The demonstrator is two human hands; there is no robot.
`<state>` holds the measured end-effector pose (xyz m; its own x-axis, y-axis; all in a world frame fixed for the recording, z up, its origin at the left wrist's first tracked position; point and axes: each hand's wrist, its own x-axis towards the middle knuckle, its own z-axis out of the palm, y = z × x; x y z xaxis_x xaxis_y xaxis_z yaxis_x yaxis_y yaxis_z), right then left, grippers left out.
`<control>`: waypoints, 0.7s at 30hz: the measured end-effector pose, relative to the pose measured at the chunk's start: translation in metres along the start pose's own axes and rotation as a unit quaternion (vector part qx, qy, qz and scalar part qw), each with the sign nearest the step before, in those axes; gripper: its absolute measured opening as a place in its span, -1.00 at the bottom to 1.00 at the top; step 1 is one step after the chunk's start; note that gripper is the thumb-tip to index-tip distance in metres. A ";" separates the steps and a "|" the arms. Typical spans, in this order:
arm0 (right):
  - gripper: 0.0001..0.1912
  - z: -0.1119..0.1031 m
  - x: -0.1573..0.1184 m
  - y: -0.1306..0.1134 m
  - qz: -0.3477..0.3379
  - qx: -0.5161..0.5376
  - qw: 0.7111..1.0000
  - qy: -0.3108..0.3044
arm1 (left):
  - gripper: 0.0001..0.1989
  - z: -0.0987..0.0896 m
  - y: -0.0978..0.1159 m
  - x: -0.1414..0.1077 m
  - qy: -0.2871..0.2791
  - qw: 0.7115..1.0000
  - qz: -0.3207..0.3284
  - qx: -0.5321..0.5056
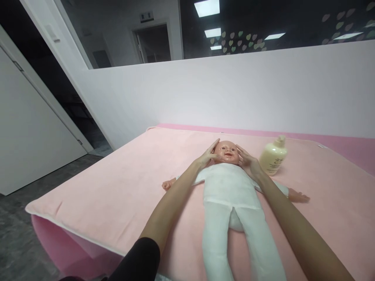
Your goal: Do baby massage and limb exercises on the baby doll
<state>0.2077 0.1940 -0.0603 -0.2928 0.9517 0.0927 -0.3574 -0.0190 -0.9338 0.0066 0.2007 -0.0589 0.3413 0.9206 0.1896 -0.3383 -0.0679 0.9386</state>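
A baby doll [231,187] with a soft white cloth body and hard plastic head and hands lies on its back, face up, legs toward me. My left hand [209,155] is against the left side of the doll's head [227,151], fingers stretched along the temple and thumb at the cheek. On the opposite side, my right hand [248,160] touches the head with its fingers extended and apart. Both of my forearms pass over the doll's spread arms. Just right of my right hand stands a pale yellow pump bottle [273,156].
A pink blanket [131,183] covers the table, draping over its front left edge. Behind it rises a white wall [222,93] with a dark window [263,23] bearing heart stickers. A white door [35,128] stands at the left above a grey floor.
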 end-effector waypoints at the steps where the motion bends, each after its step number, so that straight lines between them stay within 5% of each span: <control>1: -0.34 0.000 0.001 0.000 0.001 -0.009 1.000 0.007 | 0.06 0.001 0.000 0.000 0.002 1.000 0.007 0.025; 5: -0.10 0.001 0.002 0.004 -0.016 -0.111 0.993 0.020 | 0.15 0.006 -0.001 -0.002 0.037 0.985 0.039 0.164; 8: 0.00 0.002 0.000 0.004 -0.016 -0.132 0.991 0.018 | 0.15 0.007 0.000 -0.003 0.042 0.983 0.036 0.173; 17: -0.50 -0.003 0.001 -0.003 0.035 0.044 0.998 0.012 | -0.01 0.005 0.002 -0.001 0.014 1.000 -0.004 0.007; 21: -0.29 -0.002 0.002 0.001 0.024 -0.009 1.000 0.017 | 0.07 0.007 0.001 -0.003 0.036 0.995 0.012 0.093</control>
<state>0.2081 0.1967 -0.0620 -0.2798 0.9594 0.0357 -0.3273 -0.0603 -0.9430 0.0116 0.1954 -0.0566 0.2695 0.9425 0.1978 -0.1748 -0.1541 0.9725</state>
